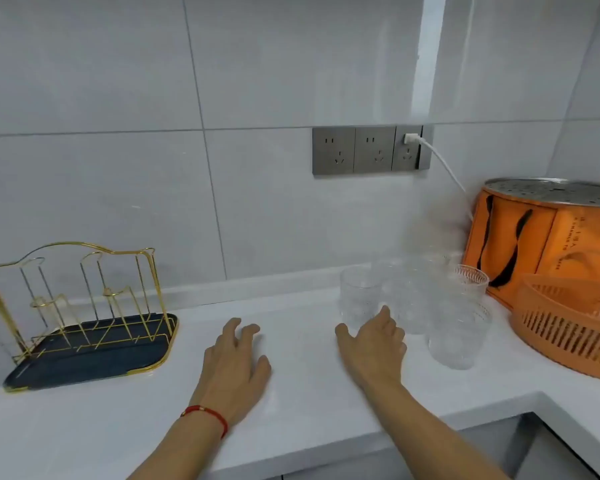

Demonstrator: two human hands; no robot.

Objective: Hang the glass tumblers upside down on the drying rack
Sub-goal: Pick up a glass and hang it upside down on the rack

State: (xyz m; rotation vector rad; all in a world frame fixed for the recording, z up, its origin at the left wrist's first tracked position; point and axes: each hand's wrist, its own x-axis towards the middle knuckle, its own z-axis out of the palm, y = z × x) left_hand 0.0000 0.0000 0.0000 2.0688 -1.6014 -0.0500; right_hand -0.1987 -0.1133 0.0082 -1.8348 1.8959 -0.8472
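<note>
Several clear glass tumblers stand upright in a cluster on the white counter at the right; the nearest-left tumbler (358,295) is just beyond my right hand (373,344), and a front tumbler (457,336) stands further right. My right hand is open, fingers spread, close to the left tumbler without gripping it. My left hand (235,367) rests flat and open on the counter, with a red string on the wrist. The gold wire drying rack (84,292) with a dark tray sits at the far left, with nothing hanging on it.
An orange slotted basket (565,327) and an orange bag (534,237) with a metal steamer plate on top stand at the far right. Wall sockets (368,150) with a white plug and cable are behind. A sink edge (534,431) lies at the lower right.
</note>
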